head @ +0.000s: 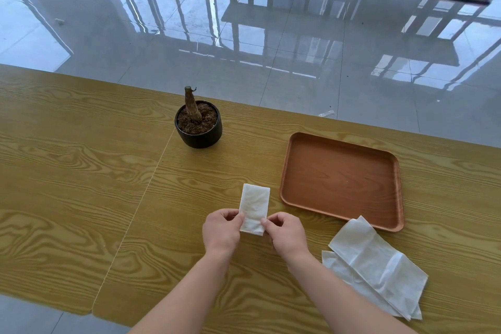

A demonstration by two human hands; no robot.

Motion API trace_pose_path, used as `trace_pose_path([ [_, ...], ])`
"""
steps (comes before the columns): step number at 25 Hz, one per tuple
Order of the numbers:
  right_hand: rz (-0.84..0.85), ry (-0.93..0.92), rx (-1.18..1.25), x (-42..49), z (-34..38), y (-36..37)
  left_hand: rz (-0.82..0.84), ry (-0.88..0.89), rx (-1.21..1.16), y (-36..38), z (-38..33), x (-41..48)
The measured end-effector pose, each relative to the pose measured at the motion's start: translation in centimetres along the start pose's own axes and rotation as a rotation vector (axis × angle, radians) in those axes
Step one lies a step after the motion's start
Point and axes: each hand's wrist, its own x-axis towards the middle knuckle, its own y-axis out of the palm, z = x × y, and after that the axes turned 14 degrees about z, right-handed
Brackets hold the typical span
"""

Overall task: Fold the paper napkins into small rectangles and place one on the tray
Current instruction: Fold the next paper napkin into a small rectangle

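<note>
A white paper napkin folded into a narrow rectangle (254, 205) lies on the wooden table, its long side pointing away from me. My left hand (221, 230) pinches its near left edge and my right hand (284, 233) pinches its near right edge. The brown tray (342, 180) sits just to the right of the napkin with nothing on it. A loose pile of unfolded white napkins (376, 266) lies at the tray's near right corner, on the table.
A small black pot with a bare stump (198, 125) stands behind the folded napkin, near the table's far edge (244, 103). A seam between two tabletops runs diagonally on the left. Beyond the table is a shiny tiled floor with black table bases.
</note>
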Motion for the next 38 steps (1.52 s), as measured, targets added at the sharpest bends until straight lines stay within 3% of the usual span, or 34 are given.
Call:
trace_pose_path([
  [19,-0.046,0.013,-0.251,0.6,0.0,0.3,0.054,0.014,0.122,-1.0,1.3,1.2],
  [38,-0.017,0.038,-0.247,0.7,0.5,-0.2,0.019,-0.004,0.214,-1.1,1.3,1.6],
])
